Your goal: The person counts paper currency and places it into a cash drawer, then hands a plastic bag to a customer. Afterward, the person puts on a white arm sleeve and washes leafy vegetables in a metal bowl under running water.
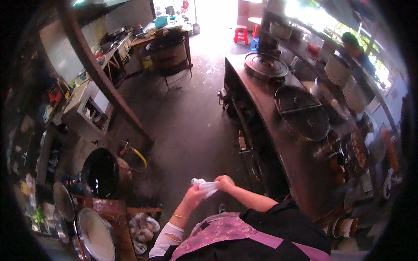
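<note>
A bunched white cloth [209, 188] is held between my two hands, in front of my body. My left hand [195, 195] grips its near left part, and one end sticks out above the fingers. On its right edge my right hand [225, 183] has hold of the fabric. A white sleeve [168, 237] covers my left forearm below a thin gold-coloured bracelet [179, 216], while my right forearm is bare. I wear a pink patterned apron [218, 230] over black clothing.
To the right runs a long dark stove counter [261, 107] with a round lid [266, 65] and a hinged two-part lid [302, 112]. A slanting post [104, 78] stands left. Nearer are a dark pot [100, 173] and a large pale basin [95, 235]. Behind the counter is a person [357, 53].
</note>
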Demonstrator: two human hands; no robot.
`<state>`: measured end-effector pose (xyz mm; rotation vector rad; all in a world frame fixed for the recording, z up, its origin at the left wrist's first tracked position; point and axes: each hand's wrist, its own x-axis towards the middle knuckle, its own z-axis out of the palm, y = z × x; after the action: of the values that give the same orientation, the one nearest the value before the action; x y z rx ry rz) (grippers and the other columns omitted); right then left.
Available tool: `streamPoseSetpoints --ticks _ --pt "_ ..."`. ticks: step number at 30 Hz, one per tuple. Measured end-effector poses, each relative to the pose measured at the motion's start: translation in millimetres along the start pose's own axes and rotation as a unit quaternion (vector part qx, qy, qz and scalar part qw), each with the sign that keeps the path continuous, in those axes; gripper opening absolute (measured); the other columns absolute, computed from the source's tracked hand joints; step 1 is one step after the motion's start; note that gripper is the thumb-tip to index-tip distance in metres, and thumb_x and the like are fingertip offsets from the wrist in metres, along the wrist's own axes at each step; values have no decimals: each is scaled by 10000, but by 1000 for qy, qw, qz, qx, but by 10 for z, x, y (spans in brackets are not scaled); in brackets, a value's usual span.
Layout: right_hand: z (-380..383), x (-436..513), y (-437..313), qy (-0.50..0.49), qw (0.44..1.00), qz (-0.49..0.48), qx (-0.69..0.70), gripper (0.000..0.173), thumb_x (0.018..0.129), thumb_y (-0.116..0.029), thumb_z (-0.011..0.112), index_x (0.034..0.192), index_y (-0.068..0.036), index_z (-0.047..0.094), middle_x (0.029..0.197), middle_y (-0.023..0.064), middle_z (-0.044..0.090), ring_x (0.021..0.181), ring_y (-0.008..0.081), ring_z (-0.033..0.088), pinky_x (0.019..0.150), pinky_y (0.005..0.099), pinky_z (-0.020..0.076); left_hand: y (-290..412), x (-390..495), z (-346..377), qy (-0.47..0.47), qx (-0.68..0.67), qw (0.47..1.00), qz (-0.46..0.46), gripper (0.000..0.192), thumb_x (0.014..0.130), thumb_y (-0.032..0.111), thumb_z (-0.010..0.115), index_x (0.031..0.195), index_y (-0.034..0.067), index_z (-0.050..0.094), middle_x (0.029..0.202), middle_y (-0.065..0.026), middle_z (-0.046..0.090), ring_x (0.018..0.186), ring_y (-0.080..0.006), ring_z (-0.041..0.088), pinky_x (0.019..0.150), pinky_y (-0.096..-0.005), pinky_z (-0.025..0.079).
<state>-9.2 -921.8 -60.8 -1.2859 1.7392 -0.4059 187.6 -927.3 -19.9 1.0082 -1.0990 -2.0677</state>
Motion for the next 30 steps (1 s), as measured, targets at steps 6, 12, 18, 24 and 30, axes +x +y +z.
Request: streamPoseSetpoints --ticks 6,12,18,24,30 --pt "-113 561 -584 -322 677 -4 662 215 734 -124 554 939 -59 549 824 51 591 746 217 578 666 350 474 114 942 -551 147 561 812 -59 246 698 213 576 841 19 622 788 -186 612 754 -288 609 676 -370 469" --pt "-396 1406 -781 67 994 62 -59 407 585 -308 687 871 -26 617 869 145 623 814 276 607 670 358 473 596 1671 -720 108 99 989 -32 137 735 125 572 780 13 637 707 -14 606 599 -113 557 558 -270 454" --pt "-411 2462 -774 168 978 117 50 281 601 -232 613 803 -41 650 835 151 632 807 291 614 655 355 476 1412 2264 -748 -116 95 988 -26 192 732 120 591 882 0 598 812 -56 607 668 -132 568 556 -285 456" --pt "-250 3054 -1592 -122 824 -25 552 215 693 -184 609 848 -39 641 789 25 594 736 122 544 669 264 438 1440 3290 -2159 54 282 947 -144 222 692 143 597 825 -35 598 811 -92 606 672 -177 571 579 -288 453" --pt "-571 3491 -1715 99 988 105 61 299 654 -237 613 866 -27 633 810 141 628 741 260 608 674 364 471 1417 3806 -2252 100 284 953 37 214 671 50 484 833 -22 603 774 -53 603 707 -183 572 634 -301 458"
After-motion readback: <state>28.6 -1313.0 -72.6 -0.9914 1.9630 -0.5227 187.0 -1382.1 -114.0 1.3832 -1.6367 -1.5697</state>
